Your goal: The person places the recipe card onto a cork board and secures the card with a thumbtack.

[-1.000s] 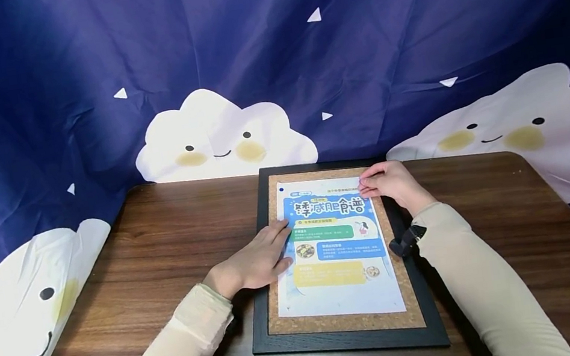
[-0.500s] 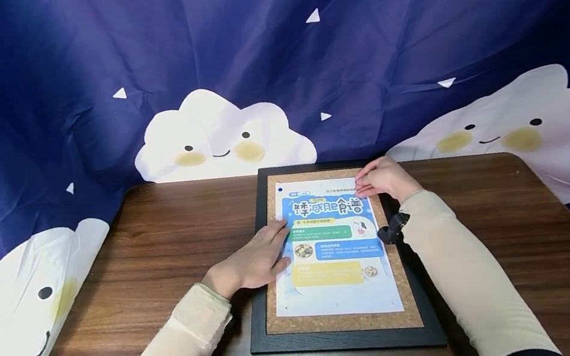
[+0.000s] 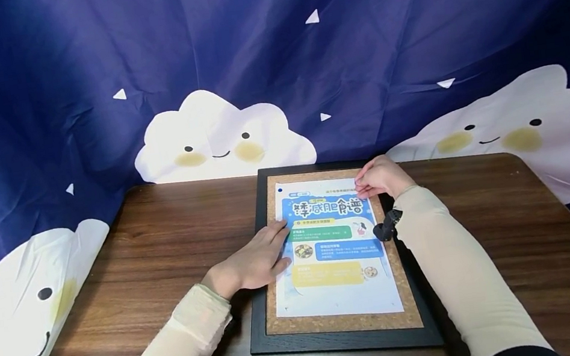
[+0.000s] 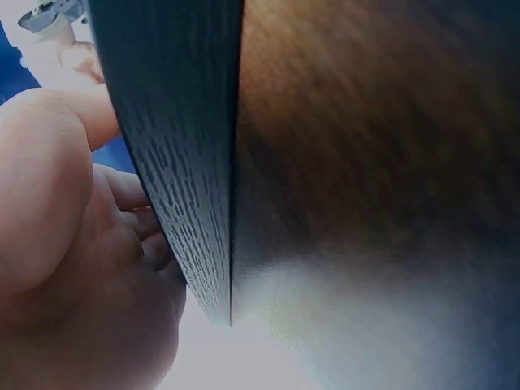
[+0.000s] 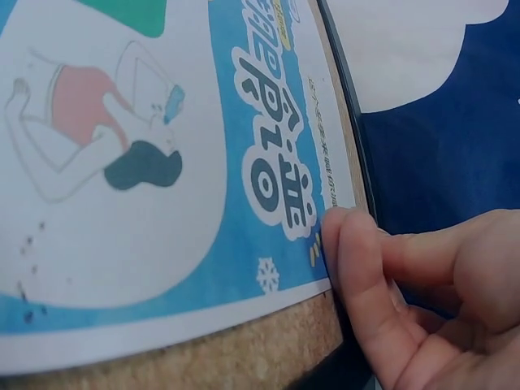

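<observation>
Left hand (image 3: 253, 261) resting flat, blue-and-white rectangular paper poster (image 3: 334, 248), right hand (image 3: 380, 177) curled at far right corner, grasp unclear, black-framed cork board (image 3: 346, 339) beneath

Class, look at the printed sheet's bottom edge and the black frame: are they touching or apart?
Apart. The head view shows a strip of cork between the bottom edge of the printed sheet and the black frame.

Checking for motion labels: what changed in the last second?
The right hand shifted slightly left and forward; its sleeve swung left, bringing a dark band into view. No visible grasp or release. Unchanged: right fingertips at the sheet's upper right corner, left hand over its left edge, frame.
</observation>
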A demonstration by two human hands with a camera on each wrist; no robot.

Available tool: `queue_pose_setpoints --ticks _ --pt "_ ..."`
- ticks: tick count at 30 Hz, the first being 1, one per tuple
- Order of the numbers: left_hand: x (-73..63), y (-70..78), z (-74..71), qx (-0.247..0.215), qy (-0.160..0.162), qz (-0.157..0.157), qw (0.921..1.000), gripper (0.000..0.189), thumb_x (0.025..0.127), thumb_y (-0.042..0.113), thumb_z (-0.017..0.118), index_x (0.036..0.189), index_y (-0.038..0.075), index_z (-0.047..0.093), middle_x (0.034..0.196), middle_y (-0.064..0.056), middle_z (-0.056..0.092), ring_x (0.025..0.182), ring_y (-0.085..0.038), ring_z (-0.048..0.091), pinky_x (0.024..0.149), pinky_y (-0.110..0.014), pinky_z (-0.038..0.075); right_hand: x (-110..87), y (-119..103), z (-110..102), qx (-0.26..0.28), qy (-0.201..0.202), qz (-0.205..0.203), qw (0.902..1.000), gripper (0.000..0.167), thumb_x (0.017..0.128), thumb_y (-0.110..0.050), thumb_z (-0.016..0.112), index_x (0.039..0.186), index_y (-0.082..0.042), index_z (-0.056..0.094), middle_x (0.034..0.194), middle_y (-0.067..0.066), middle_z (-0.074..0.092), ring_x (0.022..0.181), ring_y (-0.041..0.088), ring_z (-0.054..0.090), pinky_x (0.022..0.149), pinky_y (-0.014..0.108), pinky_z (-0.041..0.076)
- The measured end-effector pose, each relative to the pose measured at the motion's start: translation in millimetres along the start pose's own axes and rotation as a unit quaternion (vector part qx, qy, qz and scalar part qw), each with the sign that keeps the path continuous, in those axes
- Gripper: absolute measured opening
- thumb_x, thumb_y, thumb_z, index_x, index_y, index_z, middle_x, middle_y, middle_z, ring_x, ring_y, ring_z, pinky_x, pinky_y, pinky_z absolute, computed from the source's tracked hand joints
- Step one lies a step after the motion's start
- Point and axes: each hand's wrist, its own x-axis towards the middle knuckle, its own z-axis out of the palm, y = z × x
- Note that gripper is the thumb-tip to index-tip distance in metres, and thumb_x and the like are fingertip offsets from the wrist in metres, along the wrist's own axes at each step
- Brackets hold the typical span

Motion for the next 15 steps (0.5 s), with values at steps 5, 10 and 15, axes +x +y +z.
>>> queue_pose_setpoints --ticks 5,10,15 --pt "-0.1 -0.6 -0.5 0.003 0.003 0.001 1.0 0.071 0.117 0.032 0.047 0.171 -0.003 0.018 0.182 -0.019 0.007 0.17 -0.035 0.009 0.138 -0.051 0.018 1.9 -3.4 3.3 -0.009 0.007 0.012 0.9999 0.024 0.098 0.016 0.06 0.122 0.02 0.062 0.073 0.007 0.07 0.064 0.012 0.071 0.069 0.027 0.066" --pt "0.3 -0.4 -0.1 0.0 0.001 0.0 1.0 0.071 0.117 0.032 0.047 0.171 -0.003 0.017 0.182 -0.019 0.007 0.17 -0.035 0.009 0.138 -0.05 0.018 1.1 -5.2 4.3 -0.029 0.015 0.019 0.9993 0.022 0.098 0.015 0.06 0.12 0.019 0.061 0.071 0.007 0.068 0.061 0.012 0.07 0.065 0.027 0.066" --pt "0.0 0.4 0.1 -0.001 0.001 -0.001 1.0 0.071 0.117 0.031 0.047 0.171 -0.003 0.017 0.182 -0.019 0.006 0.17 -0.035 0.008 0.138 -0.05 0.018 0.2 -4.7 2.9 -0.059 0.015 0.03 0.9977 0.023 0.102 0.008 0.062 0.123 0.016 0.059 0.068 0.005 0.067 0.057 0.011 0.068 0.059 0.025 0.063"
